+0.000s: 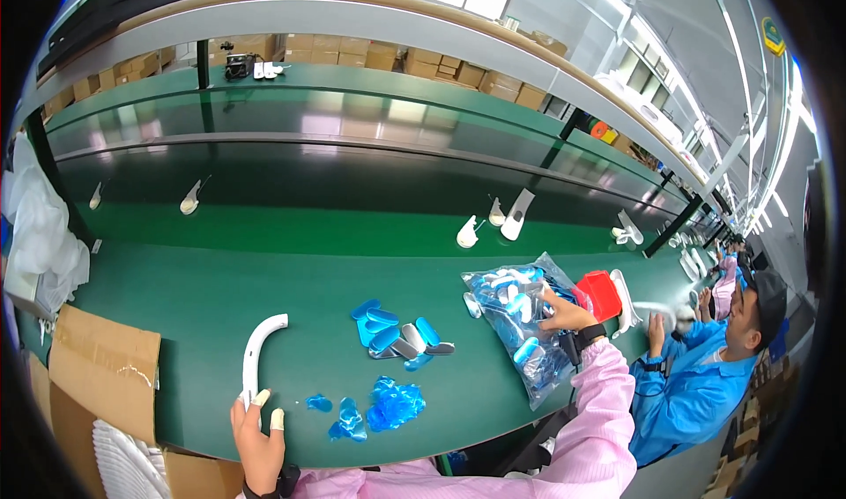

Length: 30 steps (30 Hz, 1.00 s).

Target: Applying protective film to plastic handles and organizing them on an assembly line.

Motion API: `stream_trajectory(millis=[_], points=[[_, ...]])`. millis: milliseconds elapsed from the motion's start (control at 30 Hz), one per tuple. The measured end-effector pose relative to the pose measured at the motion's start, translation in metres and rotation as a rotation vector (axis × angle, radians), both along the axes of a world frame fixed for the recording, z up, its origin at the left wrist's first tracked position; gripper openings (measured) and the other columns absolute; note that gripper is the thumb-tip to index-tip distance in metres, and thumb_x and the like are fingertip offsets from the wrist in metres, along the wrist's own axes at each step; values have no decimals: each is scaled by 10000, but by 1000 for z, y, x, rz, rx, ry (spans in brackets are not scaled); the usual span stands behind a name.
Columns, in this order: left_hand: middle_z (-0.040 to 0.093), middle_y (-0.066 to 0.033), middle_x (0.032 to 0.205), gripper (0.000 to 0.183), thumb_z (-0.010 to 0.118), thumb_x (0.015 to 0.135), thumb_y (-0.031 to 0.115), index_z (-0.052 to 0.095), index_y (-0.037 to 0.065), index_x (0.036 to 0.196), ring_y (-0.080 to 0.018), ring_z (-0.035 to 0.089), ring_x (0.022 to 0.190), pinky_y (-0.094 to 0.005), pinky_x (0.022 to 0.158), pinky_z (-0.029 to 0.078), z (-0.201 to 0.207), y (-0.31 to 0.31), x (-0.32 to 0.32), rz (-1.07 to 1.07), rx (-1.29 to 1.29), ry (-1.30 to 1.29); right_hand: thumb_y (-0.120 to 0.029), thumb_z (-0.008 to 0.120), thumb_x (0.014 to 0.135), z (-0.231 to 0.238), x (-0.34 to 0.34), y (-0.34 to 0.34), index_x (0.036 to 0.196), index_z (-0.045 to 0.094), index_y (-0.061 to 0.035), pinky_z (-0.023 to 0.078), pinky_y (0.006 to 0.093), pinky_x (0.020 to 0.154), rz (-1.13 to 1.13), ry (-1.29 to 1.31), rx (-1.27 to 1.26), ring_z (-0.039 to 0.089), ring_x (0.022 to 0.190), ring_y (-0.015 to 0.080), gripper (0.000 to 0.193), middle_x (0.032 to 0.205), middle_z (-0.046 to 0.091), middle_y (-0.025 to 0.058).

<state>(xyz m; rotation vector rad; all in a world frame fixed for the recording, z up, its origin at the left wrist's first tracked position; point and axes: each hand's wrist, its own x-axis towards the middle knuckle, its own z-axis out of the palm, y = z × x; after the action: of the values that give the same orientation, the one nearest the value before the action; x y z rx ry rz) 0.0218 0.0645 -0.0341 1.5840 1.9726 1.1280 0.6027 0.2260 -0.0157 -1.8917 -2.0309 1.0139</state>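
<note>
At the near left, my left hand [258,442] grips the lower end of a curved white plastic handle [254,354] between its fingers; pale finger cots cover two fingertips. My right hand [566,312] reaches over a clear plastic bag [539,377] full of blue and silver oval pieces, its thumb and fingers curled among them; what they pinch is not clear. Between my hands lies a loose pile of blue and grey oval pieces [381,327]. Nearer me are crumpled blue film scraps [394,404].
An opened cardboard box [106,371] stands at the left, below white foam wrapping [48,226]. Beyond the bag are a red bin [599,295] and a white curved part [624,303]. A co-worker in blue [692,393] sits at the right. Small white parts [468,232] dot the conveyor.
</note>
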Motion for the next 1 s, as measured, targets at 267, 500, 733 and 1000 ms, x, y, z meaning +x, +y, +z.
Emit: stream_trajectory(millis=[267, 500, 733, 1000], points=[[521, -187, 1129, 328, 642, 815, 83, 610, 29, 1137, -358, 488, 1034, -401, 899, 412, -2, 0, -1, -4, 10, 18, -191, 747, 667, -26, 5, 10, 1426, 256, 2, 150, 403, 1154, 138, -279, 77, 69, 1410, 473, 925, 1491, 58, 370], [506, -177, 1093, 330, 640, 808, 54, 598, 24, 1134, -356, 497, 1025, -382, 904, 403, -2, 2, -2, -19, 12, 5, -162, 832, 579, -17, -17, 16, 1401, 330, -50, 230, 486, 1120, 204, -264, 378, 155, 1370, 498, 970, 1426, 203, 374], [506, -174, 1083, 332, 632, 800, 38, 601, 20, 1130, -353, 500, 1019, -378, 892, 409, -6, 2, -4, -13, 34, 38, -207, 853, 546, -10, -36, 7, 1361, 389, -55, 268, 494, 1100, 125, -376, 404, 218, 1323, 513, 950, 1365, 293, 354], [505, -173, 1081, 327, 628, 801, 40, 605, 21, 1127, -351, 497, 1010, -380, 880, 411, -6, 3, -7, -10, 27, 26, -198, 832, 552, -5, -44, 16, 1333, 420, -23, 287, 458, 1107, 89, -299, 382, 271, 1319, 490, 900, 1413, 289, 331]])
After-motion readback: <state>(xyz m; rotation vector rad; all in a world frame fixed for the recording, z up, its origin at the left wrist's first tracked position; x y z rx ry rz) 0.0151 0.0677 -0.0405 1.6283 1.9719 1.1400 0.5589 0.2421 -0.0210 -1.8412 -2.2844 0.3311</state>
